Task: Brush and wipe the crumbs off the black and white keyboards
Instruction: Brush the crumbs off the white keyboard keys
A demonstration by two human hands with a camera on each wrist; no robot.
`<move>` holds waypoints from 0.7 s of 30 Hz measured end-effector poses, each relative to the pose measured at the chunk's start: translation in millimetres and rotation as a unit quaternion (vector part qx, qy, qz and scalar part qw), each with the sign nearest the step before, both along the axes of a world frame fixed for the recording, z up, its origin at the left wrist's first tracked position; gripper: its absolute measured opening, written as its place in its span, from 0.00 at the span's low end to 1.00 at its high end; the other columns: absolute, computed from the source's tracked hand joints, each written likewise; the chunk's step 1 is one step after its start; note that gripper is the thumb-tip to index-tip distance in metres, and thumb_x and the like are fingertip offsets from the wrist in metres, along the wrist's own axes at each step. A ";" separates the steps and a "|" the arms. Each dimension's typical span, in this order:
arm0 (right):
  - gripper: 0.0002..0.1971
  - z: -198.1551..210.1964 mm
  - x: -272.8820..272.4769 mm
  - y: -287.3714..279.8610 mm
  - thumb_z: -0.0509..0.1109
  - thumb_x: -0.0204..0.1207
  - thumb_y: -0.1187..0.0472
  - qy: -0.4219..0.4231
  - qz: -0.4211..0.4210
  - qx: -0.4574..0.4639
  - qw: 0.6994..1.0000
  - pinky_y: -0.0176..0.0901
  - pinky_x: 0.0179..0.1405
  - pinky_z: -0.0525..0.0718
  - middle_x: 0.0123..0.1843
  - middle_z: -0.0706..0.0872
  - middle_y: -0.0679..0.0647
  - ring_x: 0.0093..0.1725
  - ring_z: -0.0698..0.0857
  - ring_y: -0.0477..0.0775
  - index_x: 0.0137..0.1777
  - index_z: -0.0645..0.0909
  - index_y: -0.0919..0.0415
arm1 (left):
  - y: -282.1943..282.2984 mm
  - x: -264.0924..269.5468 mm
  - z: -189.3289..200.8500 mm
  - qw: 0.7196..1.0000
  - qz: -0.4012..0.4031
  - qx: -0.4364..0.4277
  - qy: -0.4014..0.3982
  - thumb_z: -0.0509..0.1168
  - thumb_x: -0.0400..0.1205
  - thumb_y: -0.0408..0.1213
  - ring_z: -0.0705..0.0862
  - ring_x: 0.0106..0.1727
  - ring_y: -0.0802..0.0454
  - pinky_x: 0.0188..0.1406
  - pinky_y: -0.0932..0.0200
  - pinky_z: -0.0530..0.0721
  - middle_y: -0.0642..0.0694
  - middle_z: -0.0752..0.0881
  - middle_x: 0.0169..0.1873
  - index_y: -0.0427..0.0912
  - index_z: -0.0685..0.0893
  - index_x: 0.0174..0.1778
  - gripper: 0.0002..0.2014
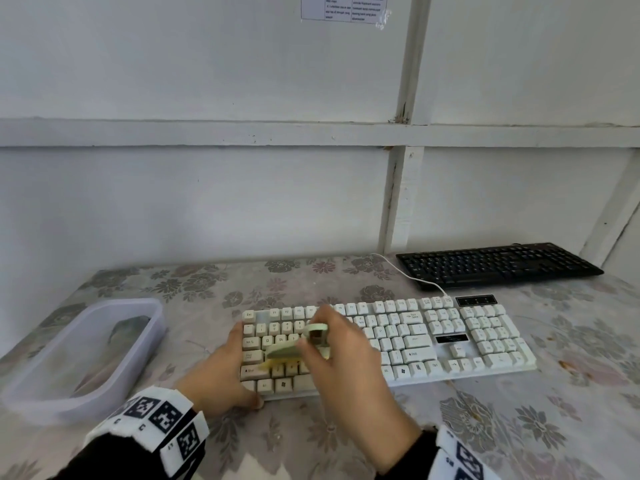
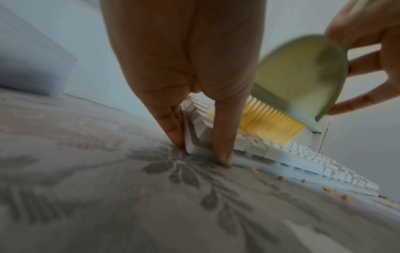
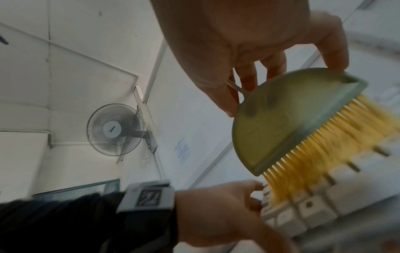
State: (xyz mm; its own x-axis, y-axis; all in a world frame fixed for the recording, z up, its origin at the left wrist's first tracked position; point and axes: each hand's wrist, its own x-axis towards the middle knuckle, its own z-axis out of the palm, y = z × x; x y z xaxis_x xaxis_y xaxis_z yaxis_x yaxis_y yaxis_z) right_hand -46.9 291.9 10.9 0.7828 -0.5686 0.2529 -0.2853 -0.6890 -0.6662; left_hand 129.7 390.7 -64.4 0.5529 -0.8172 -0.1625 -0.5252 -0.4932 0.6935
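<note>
Pressing straight fingers [image 2: 220,133] against the white keyboard [image 1: 433,341]'s left corner, left hand [image 1: 221,372] braces it; right hand [image 1: 346,358] pinches brush [image 1: 287,351] onto keys. Crumbs [image 2: 344,196] line the front edge; container [image 1: 74,408] sits left, black keyboard [image 1: 498,266] behind.

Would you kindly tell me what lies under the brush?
The brush sets its yellow bristles on left-end keys of the white keyboard. Bristles and the right hand cover those keys, so anything lying on them is hidden.

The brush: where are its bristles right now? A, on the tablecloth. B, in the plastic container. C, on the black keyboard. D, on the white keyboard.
D: the brush, held in the right hand, has its yellow bristles down on the left-hand keys of the white keyboard.
</note>
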 end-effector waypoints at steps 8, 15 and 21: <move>0.06 -0.6 -1.4 5.6 0.64 0.80 0.52 -0.039 0.035 0.002 0.999 0.51 0.59 0.77 0.47 0.75 0.40 0.55 0.78 0.49 0.49 0.69 0.46 | -0.1 -2.5 3.1 1.000 0.011 -0.002 0.005 0.80 0.58 0.37 0.81 0.58 0.57 0.61 0.57 0.82 0.55 0.79 0.59 0.56 0.41 0.78 0.62; 0.06 4.5 -9.6 -14.1 0.64 0.81 0.54 -0.063 -0.002 -0.008 0.998 0.49 0.56 0.77 0.39 0.72 0.37 0.49 0.76 0.47 0.46 0.67 0.47 | 0.4 -1.1 2.8 1.000 0.010 0.020 0.000 0.79 0.58 0.40 0.78 0.63 0.55 0.67 0.55 0.77 0.53 0.76 0.64 0.54 0.38 0.80 0.64; 0.05 -10.3 -19.1 -21.2 0.65 0.80 0.55 -0.076 0.005 0.021 0.997 0.54 0.54 0.79 0.39 0.77 0.40 0.45 0.77 0.47 0.46 0.70 0.48 | -0.3 -4.3 5.1 1.000 0.014 0.018 -0.005 0.80 0.60 0.37 0.79 0.60 0.57 0.63 0.56 0.79 0.55 0.78 0.61 0.55 0.40 0.79 0.62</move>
State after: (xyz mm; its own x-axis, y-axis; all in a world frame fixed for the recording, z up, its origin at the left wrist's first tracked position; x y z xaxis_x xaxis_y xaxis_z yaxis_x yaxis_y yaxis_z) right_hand -65.9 270.7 0.5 0.7434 -0.5731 0.3447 -0.1724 -0.6622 -0.7292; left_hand 125.4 390.4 -59.2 0.5778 -0.7947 -0.1859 -0.5176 -0.5330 0.6694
